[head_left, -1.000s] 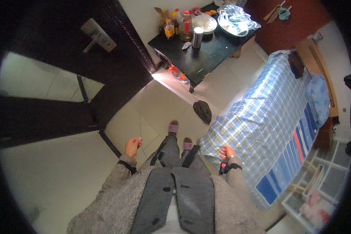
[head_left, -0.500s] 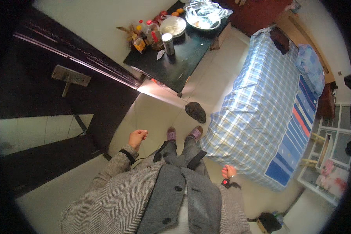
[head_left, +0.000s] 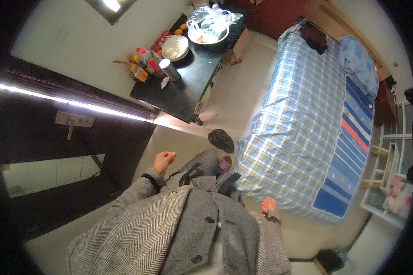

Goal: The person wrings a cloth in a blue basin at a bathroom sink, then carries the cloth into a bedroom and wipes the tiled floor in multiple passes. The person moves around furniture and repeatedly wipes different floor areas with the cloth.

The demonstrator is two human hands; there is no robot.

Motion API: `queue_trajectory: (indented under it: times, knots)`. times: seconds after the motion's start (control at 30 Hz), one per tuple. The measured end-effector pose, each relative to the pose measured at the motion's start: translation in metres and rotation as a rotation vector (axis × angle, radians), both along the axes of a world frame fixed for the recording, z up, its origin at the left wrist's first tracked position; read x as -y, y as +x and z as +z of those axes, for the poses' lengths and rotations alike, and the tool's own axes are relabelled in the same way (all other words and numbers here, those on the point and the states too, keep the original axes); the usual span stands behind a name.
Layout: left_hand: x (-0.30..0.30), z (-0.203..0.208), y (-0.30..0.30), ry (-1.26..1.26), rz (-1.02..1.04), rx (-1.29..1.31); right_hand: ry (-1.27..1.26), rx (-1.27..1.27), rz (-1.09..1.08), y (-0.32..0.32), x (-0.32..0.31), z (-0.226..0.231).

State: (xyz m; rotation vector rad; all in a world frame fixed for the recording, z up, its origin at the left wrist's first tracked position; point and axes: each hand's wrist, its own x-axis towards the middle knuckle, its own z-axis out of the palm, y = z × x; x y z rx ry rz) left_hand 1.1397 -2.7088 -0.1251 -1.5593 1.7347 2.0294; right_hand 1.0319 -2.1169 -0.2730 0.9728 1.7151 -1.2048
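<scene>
My left hand (head_left: 164, 161) is held up in front of my left hip, its fingers curled together with nothing showing in them. It hovers above the tiled floor, between the dark door (head_left: 85, 165) and my raised left knee (head_left: 202, 162). On the other side, my right hand (head_left: 270, 204) hangs loosely closed beside the foot of the bed (head_left: 284, 133), and no object shows in it. Black bands circle both wrists. Near my slippered foot (head_left: 225, 163) lies a dark lumpy thing (head_left: 221, 140) on the floor; its kind is unclear.
Ahead stands a black table (head_left: 188, 89) with bottles (head_left: 142, 64), a silver canister (head_left: 170, 69), stacked plates (head_left: 175, 47), fruit and a bag-covered basin (head_left: 208, 42). A pillow (head_left: 359, 68) and brown cloth (head_left: 314, 38) lie on the bed. A white rack (head_left: 390, 169) stands at far right.
My left leg has lifted forward, its knee now covering that foot. The view has turned slightly, and the bright gap beside the door looks stronger. Both hands keep their closed shape.
</scene>
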Motion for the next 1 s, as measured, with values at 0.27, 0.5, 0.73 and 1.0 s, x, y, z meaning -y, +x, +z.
queue_trajectory:
  times: [0.27,0.5,0.73,1.0]
  knots:
    - [0.013,-0.002,-0.097,-0.035,-0.08,-0.034,-0.045,0.017,-0.112,-0.019,-0.01,-0.023]
    - [0.039,-0.031,-0.201,-0.004,-0.063,-0.088,-0.014,-0.007,-0.235,-0.09,-0.01,-0.025]
    - [0.104,-0.054,-0.306,0.104,-0.087,0.023,0.019,-0.009,-0.229,-0.208,0.031,-0.036]
    - [0.172,-0.035,-0.387,0.196,-0.036,0.222,-0.445,-0.009,-0.143,-0.38,0.093,-0.025]
